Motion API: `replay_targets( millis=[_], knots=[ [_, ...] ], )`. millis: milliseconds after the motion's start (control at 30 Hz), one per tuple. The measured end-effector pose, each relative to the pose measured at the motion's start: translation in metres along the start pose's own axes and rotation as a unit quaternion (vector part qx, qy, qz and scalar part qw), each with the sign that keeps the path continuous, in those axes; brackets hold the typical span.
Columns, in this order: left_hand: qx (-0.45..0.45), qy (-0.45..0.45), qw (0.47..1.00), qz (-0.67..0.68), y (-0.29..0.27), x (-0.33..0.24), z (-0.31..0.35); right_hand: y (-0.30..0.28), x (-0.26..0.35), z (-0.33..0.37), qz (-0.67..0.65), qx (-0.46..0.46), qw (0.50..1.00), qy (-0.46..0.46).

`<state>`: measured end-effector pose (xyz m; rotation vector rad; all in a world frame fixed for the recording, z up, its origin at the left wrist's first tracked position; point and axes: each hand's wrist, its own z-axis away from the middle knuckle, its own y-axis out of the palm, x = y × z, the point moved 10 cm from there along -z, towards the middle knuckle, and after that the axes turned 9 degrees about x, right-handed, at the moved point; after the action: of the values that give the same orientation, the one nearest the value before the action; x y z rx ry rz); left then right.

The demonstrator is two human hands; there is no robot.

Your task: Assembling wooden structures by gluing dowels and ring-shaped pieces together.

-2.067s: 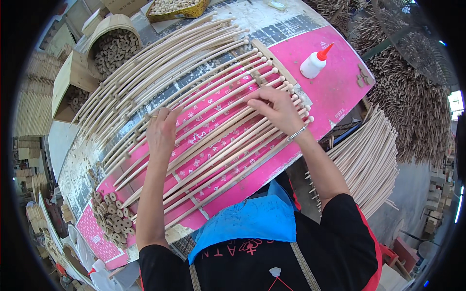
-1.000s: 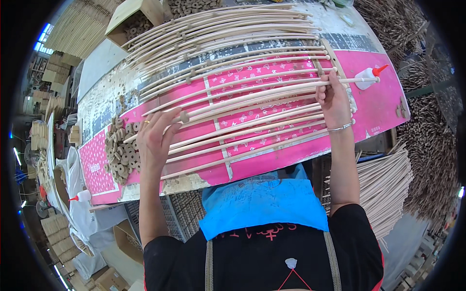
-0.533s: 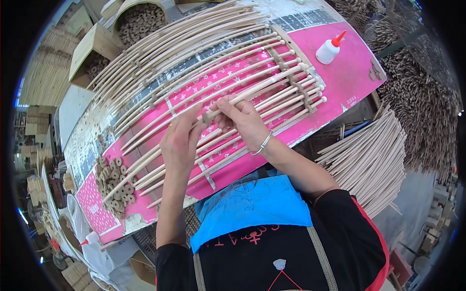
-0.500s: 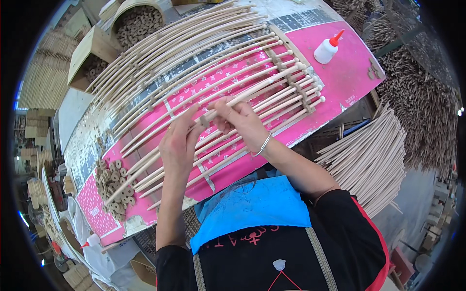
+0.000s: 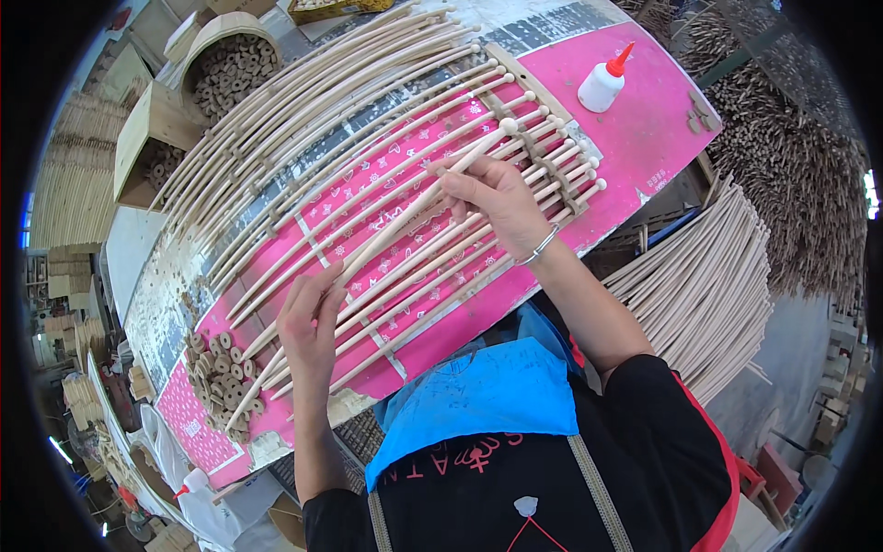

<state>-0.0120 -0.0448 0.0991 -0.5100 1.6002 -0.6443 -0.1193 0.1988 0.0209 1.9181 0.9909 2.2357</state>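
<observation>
Workshop clutter circles a pink-covered table point(image 5: 662, 110), and the work on it stands at two stages. At 11 o'clock from the middle lies a spread of ringed rods point(image 5: 303, 120), many with small brown rings along their lengths; as far as rings go, that set looks done. Nearer the person, the plain rods point(image 5: 406, 279) run from about 2 o'clock down to 8, their ball ends near a notched rack point(image 5: 550, 170); no rings show along most of their visible lengths, so this set seems to be what is left.

One ball-headed rod point(image 5: 394, 226) is in hand at the middle, slanting over the others, its ball toward 1 o'clock. The right hand point(image 5: 492, 198) has a closed grip on it, thumb against fingers, a little below the ball. The left hand point(image 5: 308, 317) curls at its lower half; whether that grip pinches tight, or hides a ring, I cannot tell.

Supply looks ample: a loose ring pile point(image 5: 221, 377) at 8 o'clock, more in a round tub point(image 5: 230, 78) between 10 and 11, and a rod bundle point(image 5: 704, 290) at 3. A white squeeze bottle point(image 5: 601, 87) stands at 1 o'clock, untouched.
</observation>
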Motion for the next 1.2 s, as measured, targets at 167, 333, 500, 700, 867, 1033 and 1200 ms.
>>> replay_targets(
  millis=[167, 333, 500, 700, 867, 1033, 1200],
  knots=[
    [0.002, 0.017, 1.000, -0.013, 0.002, -0.002, -0.005, -0.020, -0.006, 0.004, 0.104, -0.048, 0.990, 0.076],
    [-0.003, 0.025, 1.000, -0.012, 0.000, 0.000, -0.009, -0.002, 0.008, 0.006, 0.011, -0.015, 1.000, 0.019],
    [-0.002, 0.042, 0.999, -0.023, 0.003, -0.001, -0.016, -0.029, -0.006, 0.008, 0.044, -0.046, 0.996, 0.065],
    [0.002, 0.017, 1.000, 0.000, 0.006, 0.015, -0.023, -0.020, 0.008, 0.007, 0.005, -0.021, 0.999, 0.042],
    [0.014, 0.020, 1.000, -0.003, 0.011, 0.013, -0.034, -0.041, 0.012, 0.005, 0.119, -0.072, 0.987, 0.074],
    [0.026, 0.030, 0.999, -0.013, 0.022, 0.014, -0.059, -0.066, 0.034, 0.005, 0.230, -0.135, 0.963, 0.050],
    [0.019, 0.065, 0.996, -0.050, 0.035, 0.008, -0.112, -0.104, 0.056, 0.015, 0.236, -0.193, 0.953, -0.002]
  ],
)
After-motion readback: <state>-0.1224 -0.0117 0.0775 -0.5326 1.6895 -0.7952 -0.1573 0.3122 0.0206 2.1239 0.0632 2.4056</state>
